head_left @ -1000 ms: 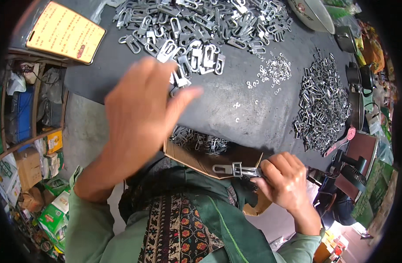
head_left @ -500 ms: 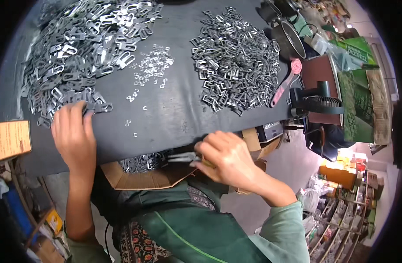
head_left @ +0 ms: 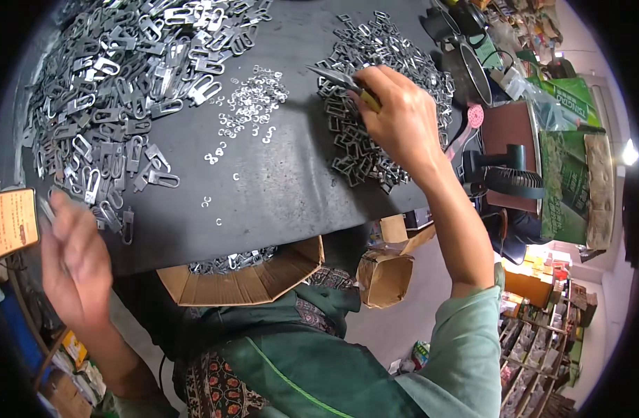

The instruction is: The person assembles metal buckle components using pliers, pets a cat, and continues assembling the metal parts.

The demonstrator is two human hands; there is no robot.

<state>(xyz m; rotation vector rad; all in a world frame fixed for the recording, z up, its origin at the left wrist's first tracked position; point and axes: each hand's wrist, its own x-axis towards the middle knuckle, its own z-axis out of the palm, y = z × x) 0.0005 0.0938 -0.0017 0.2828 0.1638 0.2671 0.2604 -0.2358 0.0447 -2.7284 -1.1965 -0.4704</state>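
My right hand [head_left: 403, 115] is closed around yellow-handled pliers [head_left: 335, 76], their narrow jaws pointing left over the edge of a heap of small rectangular metal buckles [head_left: 364, 150]. At the table's left edge, my left hand [head_left: 79, 261] is partly smeared by motion. A grey metal clip [head_left: 46, 209] shows at its fingertips. Just beyond that hand lies a big pile of long looped metal clips [head_left: 131, 97]. Between the two heaps are scattered tiny C-shaped metal rings [head_left: 253, 104].
An open cardboard box [head_left: 239, 287] holding metal parts sits at the table's near edge, by my lap. A yellowish block [head_left: 11, 223] is at the left corner. On the right stand a pink handheld item [head_left: 474, 117], a small dark fan [head_left: 514, 181] and a round pan [head_left: 472, 73].
My right hand has lifted the pliers from the table's near edge to the buckle heap, far right. My left hand has drawn back leftward from the clip pile, a clip now at its fingers.
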